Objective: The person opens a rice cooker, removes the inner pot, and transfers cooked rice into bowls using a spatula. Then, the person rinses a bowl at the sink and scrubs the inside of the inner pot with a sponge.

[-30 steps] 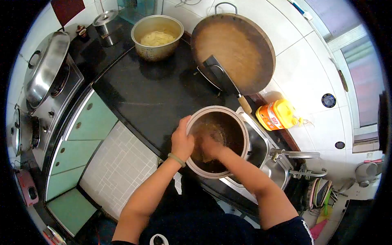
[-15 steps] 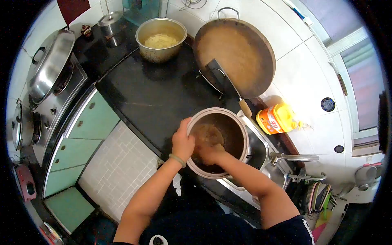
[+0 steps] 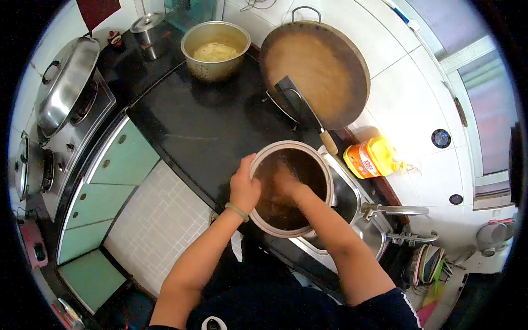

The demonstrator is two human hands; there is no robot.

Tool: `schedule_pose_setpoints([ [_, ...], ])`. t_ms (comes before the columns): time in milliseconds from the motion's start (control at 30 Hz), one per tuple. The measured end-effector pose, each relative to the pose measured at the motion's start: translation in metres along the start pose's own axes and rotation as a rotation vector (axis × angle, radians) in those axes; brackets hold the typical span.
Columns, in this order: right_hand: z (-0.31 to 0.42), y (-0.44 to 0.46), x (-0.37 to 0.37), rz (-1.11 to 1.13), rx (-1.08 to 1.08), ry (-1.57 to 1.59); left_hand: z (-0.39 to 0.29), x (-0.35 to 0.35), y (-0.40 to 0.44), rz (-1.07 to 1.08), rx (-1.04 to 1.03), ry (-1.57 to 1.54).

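Note:
A round, dark-walled pot (image 3: pixel 314 165) with a pale rim is tilted at the counter's edge beside the sink, its mouth toward me. My left hand (image 3: pixel 244 187), with a band at the wrist, is closed on the left side of the rim, thumb on the near side. My right hand (image 3: pixel 285 184) reaches down inside the pot, near its inner left wall. Motion smears its fingers, so I cannot make out whether they hold anything. Brownish wet matter shows at the bottom of the pot, partly hidden by the hand.
A metal pot (image 3: pixel 215 66) with pale contents stands at the back. A large wok (image 3: pixel 357 71) leans against the tiles; a wooden-handled cleaver (image 3: pixel 328 142) rests across it. Right are a yellow jug (image 3: pixel 371 158), the sink (image 3: pixel 346 206) and faucet (image 3: pixel 404 210). A stove (image 3: pixel 104 104) stands left.
My right hand has shifted up and farther left-centre inside the pot, away from the near wall. The round brown mass seen there before is no longer distinct. My left hand keeps its hold.

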State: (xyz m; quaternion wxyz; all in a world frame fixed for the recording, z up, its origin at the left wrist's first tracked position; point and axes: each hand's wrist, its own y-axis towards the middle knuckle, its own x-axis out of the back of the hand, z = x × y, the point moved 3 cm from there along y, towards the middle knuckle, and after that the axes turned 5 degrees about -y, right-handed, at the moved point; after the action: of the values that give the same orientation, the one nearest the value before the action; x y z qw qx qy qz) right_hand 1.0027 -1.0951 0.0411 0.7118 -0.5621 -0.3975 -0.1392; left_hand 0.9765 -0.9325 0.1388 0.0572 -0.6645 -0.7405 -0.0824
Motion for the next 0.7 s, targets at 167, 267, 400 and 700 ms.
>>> schedule_pose_setpoints([
  [167, 0.024, -0.024, -0.028, -0.301, -0.193, 0.423, -0.004, 0.001, 0.001, -0.018, 0.007, -0.018],
  [267, -0.017, 0.006, -0.041, -0.099, -0.212, 0.296, -0.002, 0.001, -0.001, -0.038, -0.016, -0.027],
  [400, -0.035, 0.013, -0.044, 0.099, -0.227, 0.185, -0.003, 0.0, -0.001, -0.017, 0.001, -0.02],
  [700, -0.017, -0.024, 0.005, 0.06, -0.066, 0.085, 0.003, -0.003, 0.0, -0.047, -0.024, 0.006],
])
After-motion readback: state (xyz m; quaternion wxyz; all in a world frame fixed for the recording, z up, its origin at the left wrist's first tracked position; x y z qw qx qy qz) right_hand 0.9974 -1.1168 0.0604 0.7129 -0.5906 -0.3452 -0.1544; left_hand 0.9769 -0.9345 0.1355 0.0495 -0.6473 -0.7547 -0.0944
